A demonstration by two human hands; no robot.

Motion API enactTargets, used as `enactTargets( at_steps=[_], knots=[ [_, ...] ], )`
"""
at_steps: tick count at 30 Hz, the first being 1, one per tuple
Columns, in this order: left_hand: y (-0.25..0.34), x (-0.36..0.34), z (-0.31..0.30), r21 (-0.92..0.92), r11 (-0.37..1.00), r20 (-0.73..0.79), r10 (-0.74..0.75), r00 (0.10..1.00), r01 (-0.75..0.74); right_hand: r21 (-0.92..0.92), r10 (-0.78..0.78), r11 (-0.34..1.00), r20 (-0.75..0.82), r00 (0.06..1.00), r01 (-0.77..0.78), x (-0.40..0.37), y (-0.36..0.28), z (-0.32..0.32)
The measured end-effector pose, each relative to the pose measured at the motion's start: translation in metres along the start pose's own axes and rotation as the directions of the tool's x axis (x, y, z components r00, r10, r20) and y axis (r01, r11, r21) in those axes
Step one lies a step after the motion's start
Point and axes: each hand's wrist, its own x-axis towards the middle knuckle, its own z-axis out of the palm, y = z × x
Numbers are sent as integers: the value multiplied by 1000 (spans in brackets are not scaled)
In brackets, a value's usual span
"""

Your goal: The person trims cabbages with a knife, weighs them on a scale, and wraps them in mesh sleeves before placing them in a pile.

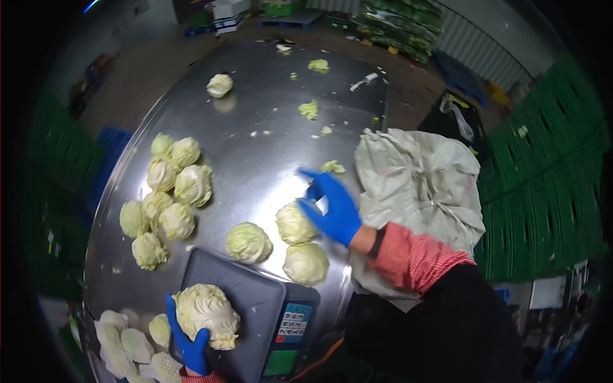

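Note:
My left hand (191, 345), in a blue glove, is wrapped round the side of a large cabbage (207, 316) on the grey pan of a digital scale (258, 313). Over the table's right side my right hand (335, 207), also gloved in blue, is open, with thumb and fingers spread. Its thumb overlaps the edge of a cabbage (292, 223). A second cabbage (305, 263) sits just below that one, and a third cabbage (248, 242) lies left of them, by the scale's far edge.
On the left of the metal table (255, 172) is a cluster of cabbages (175, 185); net-wrapped ones (121, 345) lie bottom left. A lone cabbage (219, 85) and leaf scraps (309, 110) are farther back. White sacks (421, 185) and stacked green crates (543, 179) stand right.

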Motion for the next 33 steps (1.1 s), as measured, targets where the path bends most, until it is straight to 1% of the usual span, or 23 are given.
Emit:
enactTargets(
  at_steps=[1, 2, 3, 4, 5, 7, 8, 9, 10, 11, 12, 13, 14, 15, 16, 18, 19, 21, 23, 26, 29, 30, 33],
  knots=[
    [5, -1, 7, 60, 998, -22, 0, 1000, 1, 59, 46, 998, -165, 985, -37, -2, 20, -27],
    [12, -3, 15, 118, 993, -49, 3, 999, 3, 124, 165, 983, -272, 948, -136, -4, 47, -56],
    [16, -5, 22, 178, 984, -75, 10, 997, 4, 40, 74, 997, -447, 891, -63, -8, 81, -85],
    [1, -5, 4, 447, 891, -88, 138, 986, -85, 118, 216, 976, -501, 838, -181, -17, 126, -118],
    [12, -5, 13, 477, 876, -187, 177, 966, -68, 203, 351, 936, -543, 763, -286, -35, 172, -149],
    [48, -12, 32, 530, 848, -383, 263, 886, -22, 55, 594, 752, -490, 638, -657, -78, 245, -199],
    [60, -16, 45, 575, 815, -389, 346, 853, -69, -313, 669, 604, -300, 680, -733, -101, 273, -210],
    [71, -17, 57, 618, 762, -327, 473, 818, -193, -658, 768, 418, -113, 631, -627, -122, 289, -211],
    [66, -18, 64, 558, 802, -306, 440, 845, -215, -709, 791, 395, -61, 609, -584, -143, 288, -198],
    [57, -23, 70, 496, 838, -292, 407, 866, -227, -756, 811, 378, -9, 585, -534, -164, 287, -184],
    [62, -25, 97, 634, 739, -222, 454, 863, -226, -774, 814, 389, 36, 579, -499, -172, 288, -169],
    [58, -24, 105, 633, 692, 0, 450, 893, -348, -783, 815, 397, 60, 577, -479, -175, 291, -157],
    [85, -16, 143, 549, 760, 75, 369, 927, -347, -790, 811, 406, 81, 579, -458, -175, 295, -146],
    [79, -17, 157, 505, 789, 121, 337, 934, -350, -805, 807, 410, 101, 581, -429, -175, 299, -137],
    [91, -10, 174, 471, 804, 232, 285, 930, -364, -816, 803, 410, 111, 586, -407, -173, 300, -130],
    [76, -7, 187, 260, 866, 363, 324, 874, -428, -840, 798, 406, 133, 588, -360, -174, 312, -121],
    [63, -10, 187, 234, 869, 397, 324, 859, -436, -849, 798, 398, 134, 587, -347, -173, 318, -119],
    [55, -22, 185, 265, 897, 371, 245, 896, -355, -866, 805, 372, 121, 580, -335, -176, 327, -113],
    [41, -35, 186, 288, 904, 297, 230, 927, -316, -881, 815, 337, 95, 572, -333, -177, 332, -110],
    [31, -57, 191, 172, 975, 247, 95, 964, -141, -886, 819, 313, 68, 570, -343, -176, 339, -114],
    [13, -75, 196, 265, 948, 176, 134, 975, -178, -874, 809, 319, 50, 586, -366, -183, 349, -125],
    [3, -80, 195, 208, 975, 162, 41, 986, -74, -862, 803, 331, 44, 594, -384, -184, 346, -129],
    [-10, -84, 192, 165, 980, 87, 101, 991, -114, -774, 769, 430, 44, 638, -465, -197, 341, -150]
  ],
)
